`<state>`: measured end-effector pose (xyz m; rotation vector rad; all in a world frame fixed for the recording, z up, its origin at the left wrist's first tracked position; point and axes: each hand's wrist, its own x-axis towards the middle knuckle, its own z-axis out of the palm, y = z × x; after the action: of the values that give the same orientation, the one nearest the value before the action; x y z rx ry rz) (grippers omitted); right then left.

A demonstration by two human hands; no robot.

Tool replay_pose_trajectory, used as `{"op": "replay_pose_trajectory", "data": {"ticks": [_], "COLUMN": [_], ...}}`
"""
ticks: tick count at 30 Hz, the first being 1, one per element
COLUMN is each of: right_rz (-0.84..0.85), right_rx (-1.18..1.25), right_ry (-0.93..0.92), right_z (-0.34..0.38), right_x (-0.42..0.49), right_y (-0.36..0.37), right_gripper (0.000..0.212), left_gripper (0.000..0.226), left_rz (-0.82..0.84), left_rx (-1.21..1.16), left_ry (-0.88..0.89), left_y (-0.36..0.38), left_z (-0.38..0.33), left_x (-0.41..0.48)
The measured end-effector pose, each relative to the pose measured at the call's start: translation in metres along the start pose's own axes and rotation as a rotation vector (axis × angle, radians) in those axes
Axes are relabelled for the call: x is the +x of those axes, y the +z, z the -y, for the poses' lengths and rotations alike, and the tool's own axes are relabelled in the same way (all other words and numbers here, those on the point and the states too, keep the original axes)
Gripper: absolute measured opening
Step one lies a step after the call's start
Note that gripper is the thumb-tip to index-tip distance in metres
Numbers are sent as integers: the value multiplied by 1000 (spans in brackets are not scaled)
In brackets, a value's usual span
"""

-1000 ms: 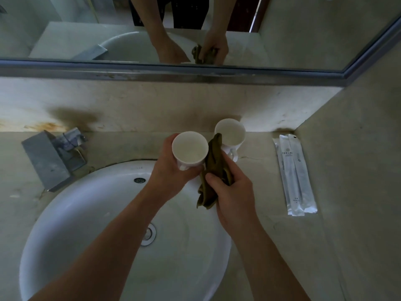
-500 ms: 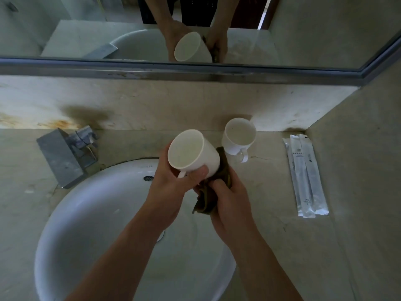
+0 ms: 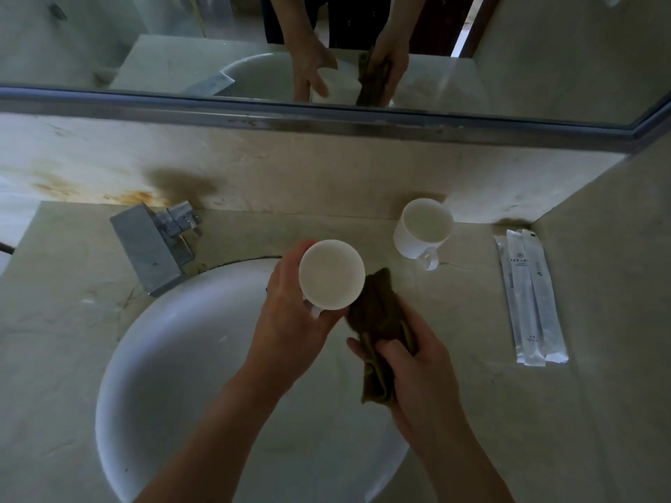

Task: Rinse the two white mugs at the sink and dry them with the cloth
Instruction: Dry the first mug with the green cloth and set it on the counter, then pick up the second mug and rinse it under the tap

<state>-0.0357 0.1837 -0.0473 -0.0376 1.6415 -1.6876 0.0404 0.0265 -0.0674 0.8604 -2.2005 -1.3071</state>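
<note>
My left hand [image 3: 290,321] grips a white mug [image 3: 331,274] over the far rim of the white sink [image 3: 181,357], its mouth facing up at me. Its handle is mostly hidden under my fingers. My right hand [image 3: 421,379] clutches a dark olive cloth [image 3: 377,321], whose upper end touches the mug's right side. A second white mug [image 3: 423,230] stands upright on the counter behind, handle toward me, apart from both hands.
A square metal faucet [image 3: 152,248] sits at the sink's back left. Two sealed white packets [image 3: 530,295] lie on the stone counter [image 3: 472,412] at right, near the side wall. A mirror [image 3: 145,41] runs above the backsplash.
My left hand has turned the mug from tilted leftward to mouth-up. The cloth has slid from beneath the mug to its right side. The camera view has shifted.
</note>
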Motion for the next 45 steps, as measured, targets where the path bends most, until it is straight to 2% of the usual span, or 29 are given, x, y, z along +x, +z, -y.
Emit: {"op": "replay_pose_trajectory", "data": {"ticks": [3, 5, 11, 14, 18, 20, 22, 23, 25, 27, 31, 36, 41, 45], "right_rz": [-150, -192, -182, -274, -315, -292, -263, -235, -175, -164, -173, -174, -190, -171], "right_rx": [-554, -848, -1264, -1442, -1626, -1577, -1277, -1067, -731, -586, -511, -478, -504, -560], "right_ry": [-277, -404, -508, -432, -149, -220, -411, -424, -324, -252, -274, -317, -336, -343], "right_z": [-11, -24, -55, -59, -42, -35, -27, -20, -8, -3, 4, 17, 31, 35], "right_x": [2, 11, 26, 20, 4, 0, -2, -2, 1, 8, 24, 49, 82, 99], "right_y": [-20, -38, -69, -78, -72, -59, -36, -22, 1, 14, 21, 23, 19, 20], "right_gripper": [75, 77, 66, 66, 66, 62, 55, 50, 46, 48, 57, 57, 54, 57], "left_gripper": [94, 96, 96, 94, 93, 92, 90, 89, 88, 87, 85, 76, 89, 90], "left_rz": [-5, 2, 16, 39, 59, 65, 64, 59, 42, 12, 4, -29, -99, -111], "left_rx": [-31, -33, -59, -56, -61, -72, -77, -76, -84, -109, -135, -136, -95, -87], "left_ry": [-61, -72, -107, -106, -128, -139, -147, -151, -166, -190, -214, -209, -168, -205], "left_y": [-8, -10, -3, 3, 13, 17, 22, 24, 28, 31, 35, 43, 57, 68], "left_z": [6, 8, 8, 7, 4, 1, -2, -3, -6, -9, -13, -20, -19, -19], "left_x": [-6, -10, -18, -20, -21, -21, -20, -19, -17, -11, 8, 37, 68, 86]}}
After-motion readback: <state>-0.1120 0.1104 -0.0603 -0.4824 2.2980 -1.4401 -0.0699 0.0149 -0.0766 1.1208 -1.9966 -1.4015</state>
